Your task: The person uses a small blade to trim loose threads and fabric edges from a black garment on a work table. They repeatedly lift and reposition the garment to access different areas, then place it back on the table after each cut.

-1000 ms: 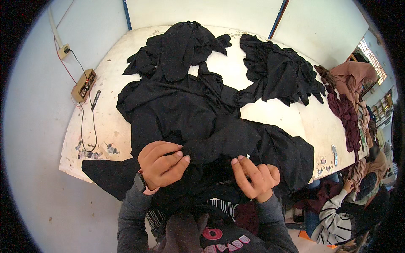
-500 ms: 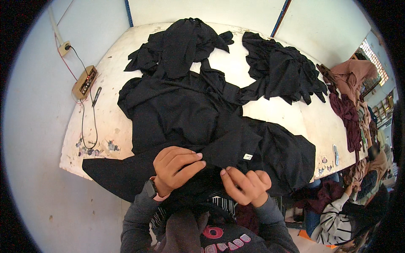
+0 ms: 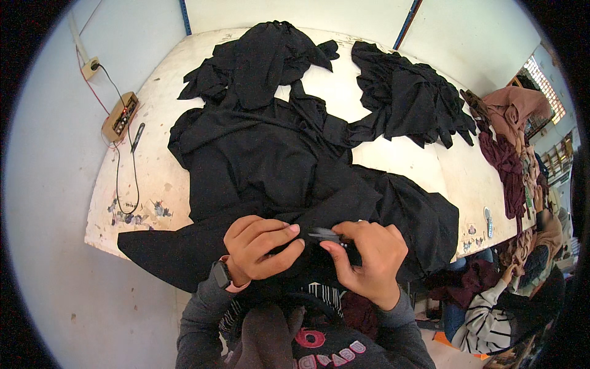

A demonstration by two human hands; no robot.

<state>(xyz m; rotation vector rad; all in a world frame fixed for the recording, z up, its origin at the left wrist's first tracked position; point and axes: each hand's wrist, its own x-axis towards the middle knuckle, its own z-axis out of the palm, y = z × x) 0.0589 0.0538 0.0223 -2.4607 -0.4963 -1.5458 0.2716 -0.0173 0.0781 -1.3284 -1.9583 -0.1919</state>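
Note:
Black cloth [image 3: 264, 166] is spread over the near part of the table and hangs over its front edge. My left hand [image 3: 261, 249], with a dark watch on the wrist, is closed on the cloth near that edge, thumb and fingers pinching a fold. Close beside it, my right hand [image 3: 372, 255] is closed round small thread snips [image 3: 324, 235], whose grey blades point left toward my left fingertips. The handle is mostly hidden in the fingers. Whether the blades touch the cloth I cannot tell.
More black cloth pieces [image 3: 412, 101] lie heaped at the back of the white table [image 3: 153, 135]. A control box [image 3: 120, 117] with a cable and a slim pen-like tool [image 3: 138, 138] are at left. Maroon cloth [image 3: 507, 166] hangs at right, near another person in a striped sleeve [image 3: 485, 320].
My right hand has turned and shifted slightly right, and the snips' blades now show between its fingers. The small white label on the cloth is now mostly covered. My left hand keeps its pinch.

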